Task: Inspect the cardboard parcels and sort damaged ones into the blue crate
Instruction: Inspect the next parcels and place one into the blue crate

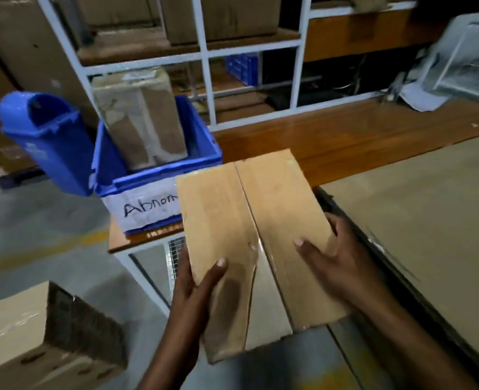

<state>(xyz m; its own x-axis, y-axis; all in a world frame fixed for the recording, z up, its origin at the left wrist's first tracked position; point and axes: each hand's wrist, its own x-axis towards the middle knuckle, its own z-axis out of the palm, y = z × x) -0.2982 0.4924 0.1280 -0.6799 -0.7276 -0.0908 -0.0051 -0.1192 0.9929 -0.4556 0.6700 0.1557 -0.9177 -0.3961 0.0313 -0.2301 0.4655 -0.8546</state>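
Head view: one cardboard parcel [249, 235] is held in the air at the centre. The left hand [196, 280] grips its 7 o'clock edge and the right hand [334, 257] its 4 o'clock edge, thumbs on top. The parcel is tan, its taped middle seam widens toward the near end, and a dark smudge lies beside the left thumb. At 10 o'clock stands the blue crate [154, 178] on a counter [120, 243] — a second parcel [140, 116] is inside.
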